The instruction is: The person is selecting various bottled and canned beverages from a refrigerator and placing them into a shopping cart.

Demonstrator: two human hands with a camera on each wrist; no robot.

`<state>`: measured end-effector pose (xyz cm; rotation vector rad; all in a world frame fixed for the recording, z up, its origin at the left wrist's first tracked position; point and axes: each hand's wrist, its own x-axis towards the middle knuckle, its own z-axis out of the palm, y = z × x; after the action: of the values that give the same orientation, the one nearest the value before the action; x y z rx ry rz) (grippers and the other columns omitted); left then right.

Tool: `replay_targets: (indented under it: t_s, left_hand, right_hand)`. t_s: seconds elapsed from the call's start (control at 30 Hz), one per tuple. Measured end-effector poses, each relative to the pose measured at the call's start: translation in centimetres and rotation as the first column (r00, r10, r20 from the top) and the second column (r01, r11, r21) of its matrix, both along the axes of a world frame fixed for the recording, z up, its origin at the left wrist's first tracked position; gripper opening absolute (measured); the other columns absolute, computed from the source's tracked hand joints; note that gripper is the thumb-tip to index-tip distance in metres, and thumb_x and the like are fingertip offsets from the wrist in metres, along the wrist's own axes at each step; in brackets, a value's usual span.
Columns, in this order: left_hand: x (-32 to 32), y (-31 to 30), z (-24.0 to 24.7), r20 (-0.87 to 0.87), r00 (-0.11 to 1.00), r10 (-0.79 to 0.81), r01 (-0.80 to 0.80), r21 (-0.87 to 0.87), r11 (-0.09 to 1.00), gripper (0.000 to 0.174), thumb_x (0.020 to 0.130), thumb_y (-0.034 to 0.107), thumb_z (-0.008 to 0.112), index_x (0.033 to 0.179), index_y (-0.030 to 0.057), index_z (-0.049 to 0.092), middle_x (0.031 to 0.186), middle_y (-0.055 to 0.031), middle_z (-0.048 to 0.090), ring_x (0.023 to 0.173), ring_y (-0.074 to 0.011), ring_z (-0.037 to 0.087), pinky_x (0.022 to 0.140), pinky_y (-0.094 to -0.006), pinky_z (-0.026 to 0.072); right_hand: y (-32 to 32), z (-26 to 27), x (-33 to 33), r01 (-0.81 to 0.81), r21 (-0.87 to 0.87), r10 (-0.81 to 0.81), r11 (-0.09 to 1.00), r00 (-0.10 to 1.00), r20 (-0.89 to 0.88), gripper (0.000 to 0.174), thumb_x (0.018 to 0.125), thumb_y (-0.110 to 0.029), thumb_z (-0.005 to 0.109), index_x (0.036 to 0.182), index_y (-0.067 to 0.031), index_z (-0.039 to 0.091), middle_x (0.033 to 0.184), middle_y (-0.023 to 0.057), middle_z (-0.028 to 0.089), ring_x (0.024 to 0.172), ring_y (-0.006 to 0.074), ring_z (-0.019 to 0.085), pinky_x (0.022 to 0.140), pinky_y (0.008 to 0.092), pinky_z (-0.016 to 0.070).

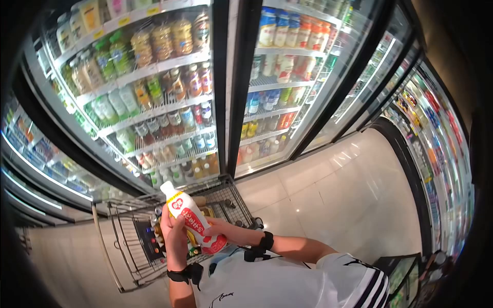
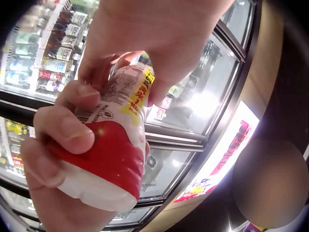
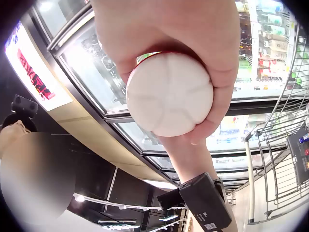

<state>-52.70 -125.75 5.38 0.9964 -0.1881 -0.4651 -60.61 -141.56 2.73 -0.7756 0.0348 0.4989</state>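
Note:
A white plastic drink bottle (image 1: pixel 191 215) with a red and yellow label is held tilted in front of the body, its white cap up and to the left. My left hand (image 1: pixel 174 237) grips its upper part, thumb on the near face. Lower down, my right hand (image 1: pixel 232 233) holds the bottle near its base. The left wrist view shows the red lower label of the bottle (image 2: pixel 113 152) between both hands' fingers. From below, the right wrist view shows its round white base (image 3: pixel 170 94) with the right hand (image 3: pixel 169 29) curled round it.
Below the hands stands a wire shopping cart (image 1: pixel 233 197) with several bottles (image 1: pixel 154 236) and a dark box in it. Glass-door coolers (image 1: pixel 221 92) full of drinks line the front. Shelves (image 1: pixel 436 149) stand at the right, beyond the tiled floor (image 1: pixel 318 195).

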Motion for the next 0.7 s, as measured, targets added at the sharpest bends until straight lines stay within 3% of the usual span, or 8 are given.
replay_targets:
  t_s: [0.13, 0.27, 0.3, 0.37, 0.43, 0.57, 0.63, 0.7]
  left_hand:
    - [-0.1, -1.1, 0.6, 0.018, 0.998, -0.057, 0.057, 0.011, 0.998, 0.048, 0.093, 0.015, 0.063, 0.134, 0.0002, 0.044, 0.107, -0.0062, 0.065, 0.092, -0.0104, 0.062, 0.085, -0.0253, 0.0466]
    - [-0.1, -3.4, 2.1, 0.046, 0.997, -0.064, 0.064, 0.006, 0.998, 0.048, 0.093, 0.013, 0.062, 0.136, -0.0002, 0.043, 0.107, -0.0075, 0.066, 0.092, -0.0110, 0.063, 0.083, -0.0247, 0.0471]
    - [0.0, -3.5, 1.9, 0.030, 0.997, -0.070, 0.070, 0.020, 0.997, 0.048, 0.094, 0.010, 0.060, 0.137, -0.0004, 0.043, 0.105, -0.0075, 0.066, 0.089, -0.0114, 0.064, 0.080, -0.0247, 0.0487]
    - [-0.5, -5.2, 4.0, -0.016, 1.000, -0.017, 0.017, 0.001, 1.000, 0.046, 0.095, 0.008, 0.057, 0.138, 0.0000, 0.043, 0.100, -0.0059, 0.068, 0.080, -0.0087, 0.063, 0.070, -0.0214, 0.0479]
    - [-0.1, -5.9, 5.0, -0.026, 0.999, -0.022, 0.023, 0.021, 1.000, 0.044, 0.096, 0.011, 0.058, 0.136, 0.0012, 0.045, 0.089, -0.0008, 0.067, 0.066, -0.0026, 0.056, 0.058, -0.0174, 0.0402]
    - [1.4, -5.6, 3.3, 0.095, 0.983, -0.159, 0.167, -0.079, 0.983, 0.046, 0.096, 0.024, 0.065, 0.133, 0.0033, 0.049, 0.078, 0.0065, 0.060, 0.057, 0.0018, 0.040, 0.050, -0.0171, 0.0276]
    - [1.2, -5.6, 4.0, 0.065, 0.985, -0.159, 0.163, -0.062, 0.985, 0.049, 0.096, 0.027, 0.065, 0.135, 0.0026, 0.048, 0.086, 0.0033, 0.064, 0.066, 0.0003, 0.050, 0.056, -0.0172, 0.0364]
    - [0.7, -5.9, 5.3, 0.011, 0.987, -0.161, 0.161, -0.118, 0.980, 0.051, 0.097, 0.029, 0.063, 0.136, 0.0019, 0.046, 0.105, -0.0022, 0.065, 0.088, -0.0054, 0.060, 0.074, -0.0207, 0.0457]
  right_hand:
    - [-0.4, 0.9, -1.2, 0.088, -0.027, -0.088, 0.996, 0.996, 0.010, 0.052, 0.095, -0.025, 0.057, 0.141, -0.0054, 0.040, 0.120, 0.0055, 0.057, 0.108, 0.0112, 0.057, 0.092, 0.0277, 0.0475]
    - [-1.5, 1.4, -2.0, 0.166, -0.059, -0.161, 0.984, 0.983, 0.084, 0.052, 0.095, -0.027, 0.060, 0.139, -0.0052, 0.042, 0.123, 0.0066, 0.058, 0.110, 0.0135, 0.058, 0.094, 0.0302, 0.0481]
    - [-1.7, 1.7, -2.1, 0.217, -0.116, -0.211, 0.969, 0.976, 0.060, 0.053, 0.093, -0.026, 0.063, 0.138, -0.0049, 0.042, 0.121, 0.0069, 0.058, 0.108, 0.0132, 0.059, 0.093, 0.0304, 0.0486]
    - [-2.0, 2.4, -2.4, 0.334, -0.346, -0.250, 0.877, 0.931, 0.265, 0.058, 0.090, -0.027, 0.068, 0.138, -0.0050, 0.042, 0.121, 0.0072, 0.058, 0.106, 0.0123, 0.059, 0.092, 0.0305, 0.0487]
    - [-2.2, 4.2, -2.9, 0.389, -0.501, -0.241, 0.773, 0.911, 0.335, 0.063, 0.086, -0.025, 0.074, 0.136, -0.0041, 0.042, 0.119, 0.0068, 0.058, 0.105, 0.0115, 0.058, 0.091, 0.0297, 0.0493]
    - [-1.7, 6.6, -3.1, 0.449, -0.466, -0.317, 0.763, 0.887, 0.335, 0.067, 0.082, -0.020, 0.078, 0.134, -0.0029, 0.039, 0.114, 0.0056, 0.057, 0.102, 0.0106, 0.058, 0.087, 0.0276, 0.0508]
    - [-1.8, 6.8, -3.2, 0.449, -0.502, -0.307, 0.739, 0.888, 0.342, 0.069, 0.081, -0.019, 0.079, 0.135, -0.0033, 0.038, 0.115, 0.0059, 0.057, 0.103, 0.0115, 0.059, 0.087, 0.0284, 0.0512]
    - [-1.9, 7.0, -3.4, 0.453, -0.491, -0.319, 0.744, 0.887, 0.335, 0.069, 0.081, -0.017, 0.079, 0.135, -0.0035, 0.039, 0.116, 0.0066, 0.057, 0.103, 0.0128, 0.060, 0.088, 0.0296, 0.0515]
